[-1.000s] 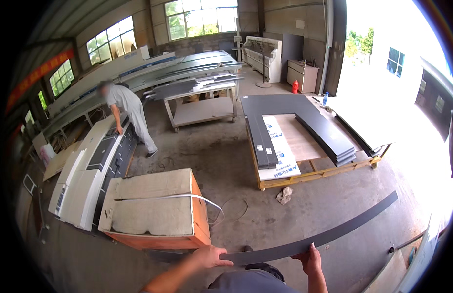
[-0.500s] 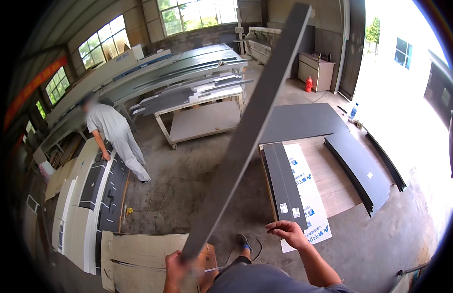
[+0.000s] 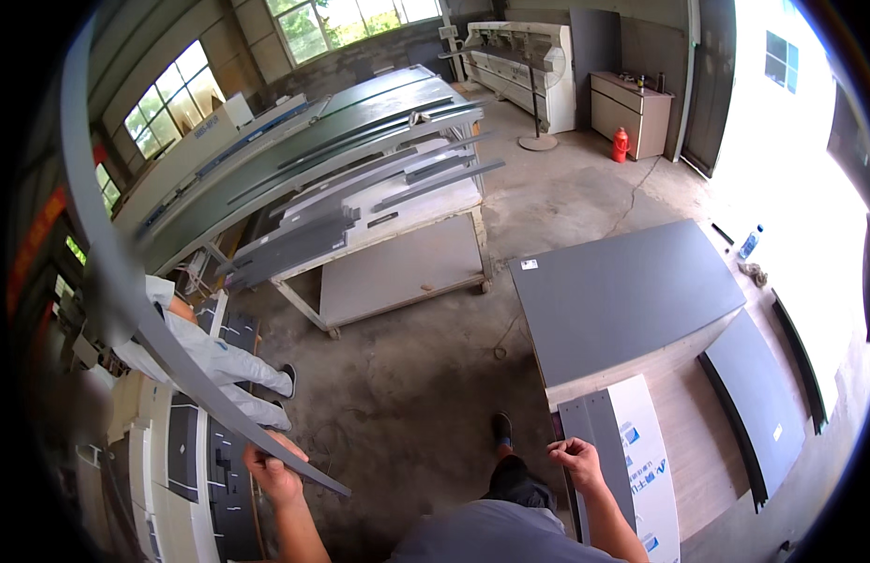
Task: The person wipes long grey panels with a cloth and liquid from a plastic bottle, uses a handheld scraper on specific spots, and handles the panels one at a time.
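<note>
— Where's the strip now?

— My left hand [image 3: 271, 472] is clamped on the lower end of the long, thin dark grey panel strip [image 3: 111, 281]. It rises from that hand up and away along my left side, curving out past the top of the view. Half a second ago it stood nearly straight in front of me, slanting up to the right; now it has swung over to the left.

— And your other hand?

— My right hand [image 3: 575, 460] is off the strip, loosely curled with nothing in it, well apart from the left. Before, it was open and reaching toward the strip. Just beside it lies a narrow grey panel [image 3: 599, 450] on a white film-covered sheet [image 3: 646, 450].

— Anyone near?

— A person in a pale shirt [image 3: 205, 352] bends just beyond my left hand, behind the strip. Further ahead stands a wheeled counter stacked with grey strips [image 3: 397, 202].
</note>
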`<state>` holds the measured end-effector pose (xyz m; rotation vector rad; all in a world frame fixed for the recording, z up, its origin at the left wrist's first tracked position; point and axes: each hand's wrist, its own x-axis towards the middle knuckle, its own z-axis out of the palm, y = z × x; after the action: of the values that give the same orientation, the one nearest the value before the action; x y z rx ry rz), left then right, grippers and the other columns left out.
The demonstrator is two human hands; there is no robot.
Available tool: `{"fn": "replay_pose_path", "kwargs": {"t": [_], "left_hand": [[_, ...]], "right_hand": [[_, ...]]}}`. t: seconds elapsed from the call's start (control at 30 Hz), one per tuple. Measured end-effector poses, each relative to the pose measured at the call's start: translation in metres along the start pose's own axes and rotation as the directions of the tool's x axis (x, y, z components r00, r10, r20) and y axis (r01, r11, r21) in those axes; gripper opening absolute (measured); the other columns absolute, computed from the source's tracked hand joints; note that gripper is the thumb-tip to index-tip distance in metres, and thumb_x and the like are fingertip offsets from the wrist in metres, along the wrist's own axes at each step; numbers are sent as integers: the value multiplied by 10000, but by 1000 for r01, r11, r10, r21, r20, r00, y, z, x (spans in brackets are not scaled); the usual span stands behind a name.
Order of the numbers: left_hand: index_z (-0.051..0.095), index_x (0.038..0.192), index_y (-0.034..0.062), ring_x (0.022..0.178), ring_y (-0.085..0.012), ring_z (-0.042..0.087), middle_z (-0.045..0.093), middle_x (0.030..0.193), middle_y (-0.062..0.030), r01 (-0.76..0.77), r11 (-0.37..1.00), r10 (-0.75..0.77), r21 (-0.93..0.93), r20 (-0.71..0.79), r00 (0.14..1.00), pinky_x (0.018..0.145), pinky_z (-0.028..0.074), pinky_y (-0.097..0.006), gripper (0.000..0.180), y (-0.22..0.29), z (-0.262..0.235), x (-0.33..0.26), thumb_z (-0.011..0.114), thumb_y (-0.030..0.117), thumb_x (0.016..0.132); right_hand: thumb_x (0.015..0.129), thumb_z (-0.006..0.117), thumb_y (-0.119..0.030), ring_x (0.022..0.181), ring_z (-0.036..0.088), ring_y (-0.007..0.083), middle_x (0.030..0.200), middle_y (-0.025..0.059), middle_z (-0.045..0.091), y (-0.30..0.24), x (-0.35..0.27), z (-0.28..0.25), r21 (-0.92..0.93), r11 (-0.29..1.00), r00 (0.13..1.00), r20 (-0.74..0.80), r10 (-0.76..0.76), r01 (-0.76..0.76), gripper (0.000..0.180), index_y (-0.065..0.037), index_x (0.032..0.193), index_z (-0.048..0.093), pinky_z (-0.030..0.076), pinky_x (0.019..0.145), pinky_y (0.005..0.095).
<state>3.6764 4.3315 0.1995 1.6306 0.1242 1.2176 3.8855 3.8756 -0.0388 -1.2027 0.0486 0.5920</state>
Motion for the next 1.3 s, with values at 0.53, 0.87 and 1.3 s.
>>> {"fn": "replay_pose_path", "kwargs": {"t": [0.53, 0.87, 1.3], "left_hand": [[554, 923, 46, 549, -155, 576, 558, 711, -47, 8, 989, -14, -147, -34, 999, 463, 517, -271, 609, -355, 230, 412, 856, 573, 887], [637, 1085, -13, 855, -212, 680, 693, 949, -129, 299, 851, -210, -432, 242, 947, 782, 582, -381, 368, -547, 509, 632, 755, 330, 1023], [723, 1254, -9, 1050, -109, 657, 743, 1121, -27, 682, 722, -534, -117, 532, 657, 919, 524, -285, 311, -785, 833, 738, 706, 251, 1085]], "right_hand": [[1071, 686, -155, 1071, 715, 144, 1156, 64, 778, -208, 596, 188, -410, 911, 970, 234, 64, 39, 230, 28, 1196, 749, 554, 984, 311], [782, 959, -236, 1396, 545, 328, 1556, 171, 516, -337, 808, 299, -743, 445, 857, 350, -378, 500, 1025, -55, 1617, 391, 463, 1175, 455], [658, 873, -204, 924, 670, 475, 1016, 213, 685, -469, 1117, 49, -902, 138, 816, 294, -497, 409, 650, -9, 1219, 611, 547, 823, 544]]}}
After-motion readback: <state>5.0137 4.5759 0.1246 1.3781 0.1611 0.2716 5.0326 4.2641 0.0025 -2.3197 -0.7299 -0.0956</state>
